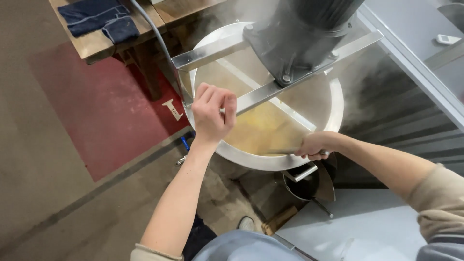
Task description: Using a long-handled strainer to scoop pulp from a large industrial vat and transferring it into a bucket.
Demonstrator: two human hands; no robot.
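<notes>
Large round steel vat [333, 113], wide and shallow-walled, standing on the concrete floor [58, 193] at the middle of the view, filled with a steaming yellow-tan liquid [261, 128]. Across its top, a flat metal crossbar [212, 50] running rim to rim, carrying a dark grey motor housing [302, 36] bolted at the centre.

Left hand [211, 113] clenched around the lower bar of that frame, just above the near-left rim, fingers curled over the top edge, forearm reaching up from below. Right hand [314, 145] closed around a thin metal handle [280, 152] at the near-right rim, the handle lying low and nearly level over the liquid; its far end lost under the surface and steam, so kind of tool not clear.

Just below the vat's rim, near the right hand, a small dark pot [302, 186] with a metal handle, set at the edge of a pale grey counter [362, 227]. To the right, a corrugated metal wall [411, 121] under a grey ledge. At upper left, a wooden bench [92, 43] with folded dark blue cloth [101, 19] on it, over a red-painted patch of floor [111, 111]. A grey hose [157, 36] dropping past the bench toward the vat.
</notes>
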